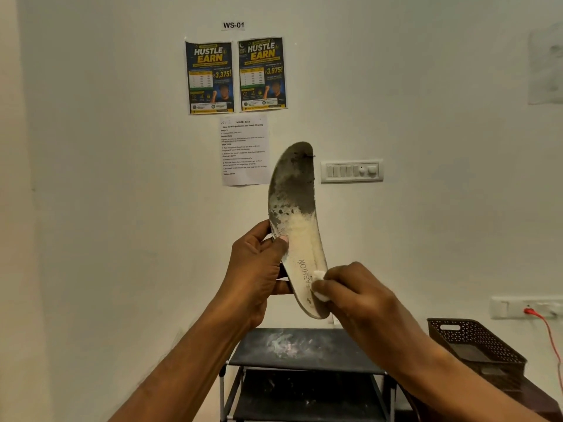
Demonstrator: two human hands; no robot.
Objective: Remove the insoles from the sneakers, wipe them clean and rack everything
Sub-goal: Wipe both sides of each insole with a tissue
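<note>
The insole point(294, 208) reads "FASHION" lengthwise, just below the left hand's point(256, 269) pinch and beside the cloth point(319, 275) the right hand point(362, 296) holds. Above the grip, a sheet point(244, 150) is headed "TASK ID: 2723". Higher up, the left poster point(209, 77) reads "HUSTLE EARN" and "3,375!", and the right poster point(262, 74) reads "HUSTLE EARN" and "3,975!". Topmost, a label point(233, 25) says "WS-01".

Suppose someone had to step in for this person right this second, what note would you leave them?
Left hand grips the insole at its middle, holding it upright before the wall.
Right hand pinches a small white wipe against the insole's lower end, by the printed word FASHION.
Done: this insole is out of its shoe; lower part looks pale.
Left: the upper part is dark with grime; finish wiping, then place it on the black rack below. No sneakers in view. A brown basket stands right of the rack.
</note>
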